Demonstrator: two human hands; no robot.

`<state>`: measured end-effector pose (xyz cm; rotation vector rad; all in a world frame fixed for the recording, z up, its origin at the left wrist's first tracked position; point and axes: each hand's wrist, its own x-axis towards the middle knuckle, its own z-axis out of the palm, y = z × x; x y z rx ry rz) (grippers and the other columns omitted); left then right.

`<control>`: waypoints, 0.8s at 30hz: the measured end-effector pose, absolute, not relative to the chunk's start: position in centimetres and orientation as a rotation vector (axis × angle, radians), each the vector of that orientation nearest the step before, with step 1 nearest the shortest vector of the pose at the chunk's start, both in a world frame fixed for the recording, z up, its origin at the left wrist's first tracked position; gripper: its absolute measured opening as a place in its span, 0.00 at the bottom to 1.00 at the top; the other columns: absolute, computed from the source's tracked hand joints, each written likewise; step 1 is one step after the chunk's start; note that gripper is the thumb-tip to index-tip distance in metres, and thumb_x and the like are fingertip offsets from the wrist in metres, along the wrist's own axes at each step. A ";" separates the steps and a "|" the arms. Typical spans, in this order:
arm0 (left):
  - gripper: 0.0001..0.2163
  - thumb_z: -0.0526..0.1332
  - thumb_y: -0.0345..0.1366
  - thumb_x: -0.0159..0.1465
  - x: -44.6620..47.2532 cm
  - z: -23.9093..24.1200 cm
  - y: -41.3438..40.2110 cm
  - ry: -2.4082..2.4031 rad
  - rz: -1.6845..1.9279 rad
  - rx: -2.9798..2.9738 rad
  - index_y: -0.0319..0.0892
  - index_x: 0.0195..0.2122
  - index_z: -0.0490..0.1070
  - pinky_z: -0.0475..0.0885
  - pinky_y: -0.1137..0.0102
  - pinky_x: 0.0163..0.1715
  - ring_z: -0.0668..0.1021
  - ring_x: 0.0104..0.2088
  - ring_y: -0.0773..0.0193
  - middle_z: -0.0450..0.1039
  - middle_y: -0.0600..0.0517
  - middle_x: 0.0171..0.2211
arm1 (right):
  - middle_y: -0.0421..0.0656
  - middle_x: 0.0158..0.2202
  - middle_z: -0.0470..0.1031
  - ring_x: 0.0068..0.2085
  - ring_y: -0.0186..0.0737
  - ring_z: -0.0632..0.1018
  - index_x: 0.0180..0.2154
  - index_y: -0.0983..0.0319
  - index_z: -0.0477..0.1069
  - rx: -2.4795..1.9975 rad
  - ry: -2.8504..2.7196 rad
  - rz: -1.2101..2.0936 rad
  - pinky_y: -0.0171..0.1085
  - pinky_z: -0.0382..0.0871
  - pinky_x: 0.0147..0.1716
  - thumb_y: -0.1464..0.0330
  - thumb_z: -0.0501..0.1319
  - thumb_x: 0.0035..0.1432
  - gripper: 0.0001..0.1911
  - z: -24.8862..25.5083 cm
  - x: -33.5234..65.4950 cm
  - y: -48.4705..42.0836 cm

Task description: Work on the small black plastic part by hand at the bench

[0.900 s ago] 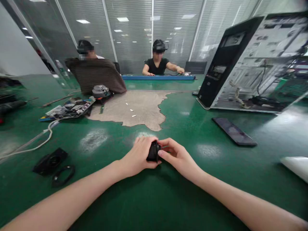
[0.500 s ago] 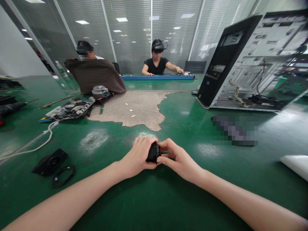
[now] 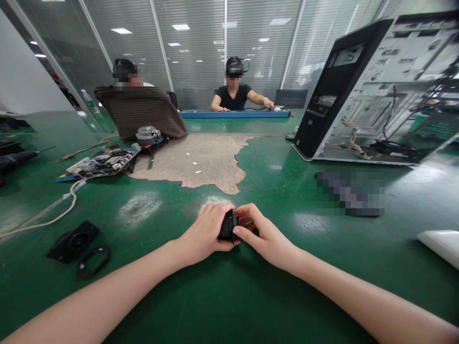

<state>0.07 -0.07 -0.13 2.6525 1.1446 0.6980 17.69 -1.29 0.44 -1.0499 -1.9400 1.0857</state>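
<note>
Cables [image 3: 353, 136] lie inside the computer case [image 3: 339, 79]; left hand [image 3: 204, 230] clamps black part [image 3: 225, 230], right hand [image 3: 263, 235] seemingly pinches its edge.

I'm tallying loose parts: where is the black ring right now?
In the head view, the black ring lies at lower left on the green table, between the square-plated black part and the left forearm.

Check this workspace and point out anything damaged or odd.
The green tabletop looks damaged: near the view's middle, a ragged pale patch interrupts it. The computer case at right has its side open, exposing wires.
</note>
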 end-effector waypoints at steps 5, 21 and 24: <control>0.27 0.64 0.36 0.51 0.0 -0.1 -0.1 1.144 0.691 2.650 0.42 0.49 0.51 0.59 0.63 0.40 0.67 0.41 0.57 0.63 0.48 0.42 | 0.41 0.34 0.67 0.34 0.35 0.71 0.40 0.61 0.60 -1.044 -2.030 1.041 0.37 0.67 0.34 0.68 0.54 0.57 0.08 0.6 18.0 -1.5; 0.27 0.62 0.37 0.51 0.1 -0.4 0.0 1.149 0.726 2.648 0.43 0.49 0.51 0.59 0.63 0.40 0.67 0.40 0.56 0.63 0.48 0.42 | 0.42 0.35 0.66 0.35 0.36 0.70 0.42 0.61 0.57 -1.054 -2.009 0.988 0.39 0.66 0.37 0.68 0.51 0.59 0.08 0.4 17.5 -1.5; 0.26 0.62 0.37 0.51 0.1 -0.3 -0.1 1.152 0.733 2.641 0.43 0.49 0.51 0.59 0.63 0.40 0.67 0.40 0.56 0.64 0.48 0.42 | 0.42 0.34 0.66 0.35 0.37 0.69 0.42 0.60 0.59 -1.057 -2.076 0.930 0.40 0.66 0.37 0.68 0.50 0.59 0.08 0.5 17.7 -1.7</control>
